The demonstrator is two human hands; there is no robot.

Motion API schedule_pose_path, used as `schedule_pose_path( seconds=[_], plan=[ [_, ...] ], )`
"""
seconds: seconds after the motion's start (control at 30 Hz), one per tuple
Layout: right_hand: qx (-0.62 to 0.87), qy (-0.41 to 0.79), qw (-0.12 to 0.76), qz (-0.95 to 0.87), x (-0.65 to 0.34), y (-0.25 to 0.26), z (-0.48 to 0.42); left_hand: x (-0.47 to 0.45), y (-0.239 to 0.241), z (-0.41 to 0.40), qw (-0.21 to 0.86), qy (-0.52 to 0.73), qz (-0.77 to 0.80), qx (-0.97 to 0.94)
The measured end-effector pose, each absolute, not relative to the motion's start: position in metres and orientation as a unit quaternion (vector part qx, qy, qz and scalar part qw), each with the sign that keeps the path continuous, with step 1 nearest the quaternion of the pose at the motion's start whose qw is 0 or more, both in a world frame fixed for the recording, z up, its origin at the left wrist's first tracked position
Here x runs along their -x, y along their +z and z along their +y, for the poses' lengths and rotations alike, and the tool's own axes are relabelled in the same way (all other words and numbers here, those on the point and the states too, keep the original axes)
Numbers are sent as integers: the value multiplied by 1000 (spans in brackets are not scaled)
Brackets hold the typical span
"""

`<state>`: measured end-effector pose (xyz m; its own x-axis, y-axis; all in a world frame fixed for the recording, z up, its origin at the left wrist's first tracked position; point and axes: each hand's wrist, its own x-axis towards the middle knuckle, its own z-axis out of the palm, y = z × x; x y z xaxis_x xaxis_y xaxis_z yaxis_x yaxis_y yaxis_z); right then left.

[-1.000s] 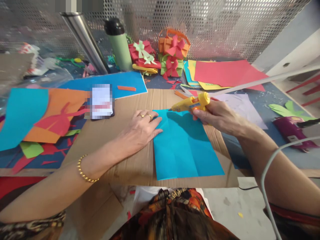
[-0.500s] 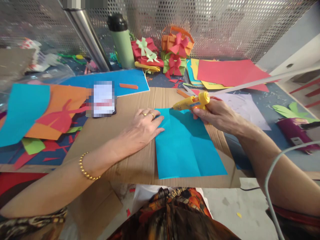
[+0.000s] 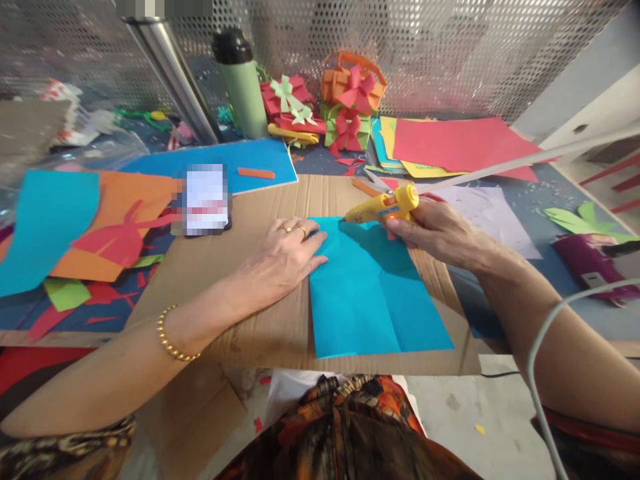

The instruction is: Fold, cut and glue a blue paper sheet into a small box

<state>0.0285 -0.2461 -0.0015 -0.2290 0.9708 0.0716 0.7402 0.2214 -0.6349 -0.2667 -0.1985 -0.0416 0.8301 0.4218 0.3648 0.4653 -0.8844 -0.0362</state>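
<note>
A blue sheet of paper (image 3: 360, 293) with faint creases lies on a piece of cardboard (image 3: 250, 200). My left hand (image 3: 295, 250) rests flat with its fingers out, the fingertips on the paper's upper left edge. My right hand (image 3: 435, 227) is closed round a yellow hot glue gun (image 3: 383, 205). The gun's nozzle points left, at the top edge of the sheet, near my left fingers; I cannot tell whether it touches the paper. A small orange light shows on the gun's body.
Paper boxes with bows (image 3: 353, 97) and a green flask (image 3: 243, 87) stand at the back. Coloured sheets (image 3: 455, 143) lie behind the glue gun, near scissors (image 3: 380, 180). A phone (image 3: 205, 200) and paper pieces (image 3: 55, 220) lie left. A pale cable (image 3: 537, 360) crosses my right arm.
The glue gun's nozzle and my right hand have shifted very slightly, if at all. My left hand and the blue paper keep their places; the view has moved a little.
</note>
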Motion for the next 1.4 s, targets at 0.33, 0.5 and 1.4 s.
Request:
schedule_pose_path(
  seconds=[0.33,0.5,1.4],
  plan=[
    [581,242,236,-740,-26,1,-249,267,-42,-199,57,-176,-233,955],
    [586,236,227,-741,-26,2,-251,267,-40,-199,91,-168,-222,956],
    [575,236,244,-745,-26,0,-248,267,-40,-198,86,-164,-218,958]
  ],
)
